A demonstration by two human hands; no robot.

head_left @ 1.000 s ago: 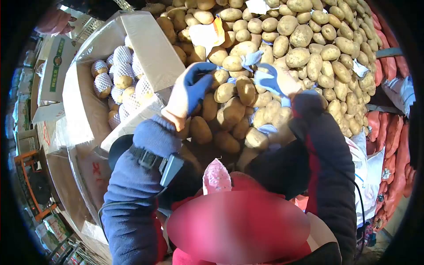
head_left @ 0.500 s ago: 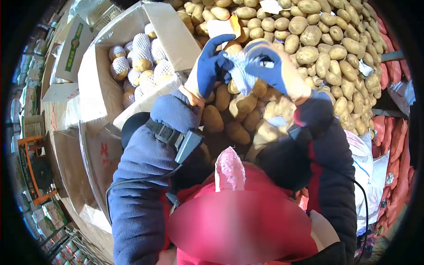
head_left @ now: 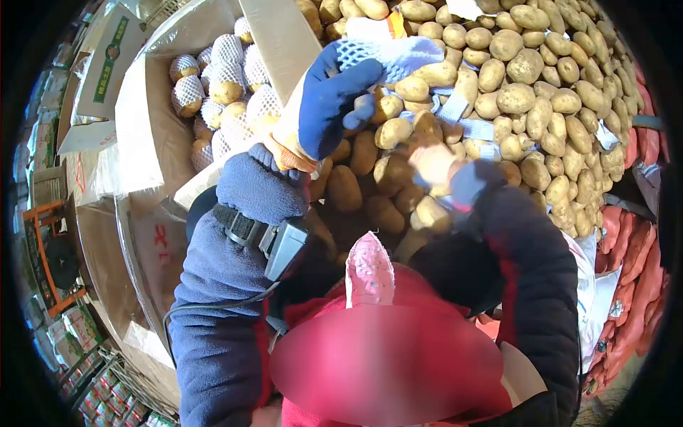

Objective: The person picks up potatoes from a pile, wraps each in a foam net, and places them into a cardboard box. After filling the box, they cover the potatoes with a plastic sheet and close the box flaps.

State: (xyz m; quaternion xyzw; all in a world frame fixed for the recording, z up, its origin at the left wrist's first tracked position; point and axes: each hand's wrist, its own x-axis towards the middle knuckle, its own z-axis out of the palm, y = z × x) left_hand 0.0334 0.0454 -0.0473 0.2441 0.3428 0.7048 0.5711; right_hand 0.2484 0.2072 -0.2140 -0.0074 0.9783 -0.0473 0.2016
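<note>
My left hand [head_left: 331, 103], in a blue glove with a pale cuff, pinches one end of a white foam net sleeve [head_left: 398, 58]. The sleeve stretches to the right over the potato pile [head_left: 526, 67] and looks flat. Lower and to the right, my right hand [head_left: 430, 160] is low over the near potatoes, close to my knees. Motion smears its fingers, and I cannot make out whether it holds anything. More pale net sleeves [head_left: 477, 129] lie among the potatoes just above it.
An open cardboard box [head_left: 153, 117] on the left holds several potatoes in white foam nets [head_left: 226, 91]. Another carton [head_left: 107, 67] stands beyond it. Red mesh sacks [head_left: 626, 285] and a white sack [head_left: 587, 277] are on the right. A cable runs along my left sleeve.
My right hand has left the sleeve and moved down to the near potatoes. My left hand keeps the sleeve, which now spreads rightward. More net sleeves show on the pile.
</note>
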